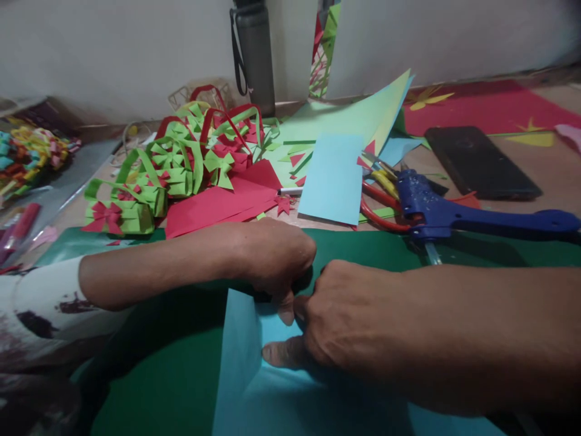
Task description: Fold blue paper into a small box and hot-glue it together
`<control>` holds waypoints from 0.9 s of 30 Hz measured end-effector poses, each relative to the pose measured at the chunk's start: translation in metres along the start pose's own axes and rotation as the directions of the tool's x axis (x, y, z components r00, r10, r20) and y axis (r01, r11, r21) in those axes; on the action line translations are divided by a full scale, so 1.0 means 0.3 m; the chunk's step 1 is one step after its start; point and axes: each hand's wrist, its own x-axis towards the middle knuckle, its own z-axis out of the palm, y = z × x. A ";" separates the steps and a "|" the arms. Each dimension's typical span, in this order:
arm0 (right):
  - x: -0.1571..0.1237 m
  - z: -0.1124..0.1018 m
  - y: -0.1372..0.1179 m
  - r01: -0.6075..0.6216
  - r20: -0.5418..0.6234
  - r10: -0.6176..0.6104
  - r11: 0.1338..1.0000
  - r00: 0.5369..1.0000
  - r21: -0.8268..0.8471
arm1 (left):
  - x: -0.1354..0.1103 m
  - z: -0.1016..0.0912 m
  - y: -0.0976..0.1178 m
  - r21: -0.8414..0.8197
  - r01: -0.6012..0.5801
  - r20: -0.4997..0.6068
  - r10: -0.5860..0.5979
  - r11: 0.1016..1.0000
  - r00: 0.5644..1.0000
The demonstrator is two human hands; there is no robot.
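A large sheet of light blue paper [236, 387] lies in front of me on a green mat [158, 363], with creases and a raised flap along its left side. My left hand [276, 254] reaches across to its far edge, fingers curled under and the thumb down on the paper. Beside it, my right hand [336, 321] is closed at the same edge, its thumb pressed flat along a crease. The two hands almost touch. Curled fingers hide part of the far edge, and my right forearm covers much of the sheet's right side.
Behind the hands sit small green and red paper baskets [172, 163], red paper [218, 200] and a light blue strip [336, 181]. A blue glue gun [490, 218], red-handled scissors [381, 209] and a phone [481, 160] lie right. A dark bottle [256, 54] stands by the wall.
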 end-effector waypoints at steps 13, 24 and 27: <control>0.024 -0.038 -0.038 -0.136 0.236 0.168 0.980 0.957 -0.146 | 0.007 0.013 -0.004 0.080 0.020 -0.046 -0.016 0.997 0.999; -0.070 -0.066 0.022 -0.252 0.187 0.232 0.963 0.955 0.094 | -0.018 0.005 0.029 0.230 -0.072 -0.118 0.101 0.970 0.988; -0.086 -0.043 0.020 -0.386 0.059 0.387 0.922 0.920 -0.029 | -0.022 0.007 0.021 0.302 -0.256 -0.149 0.310 0.918 0.939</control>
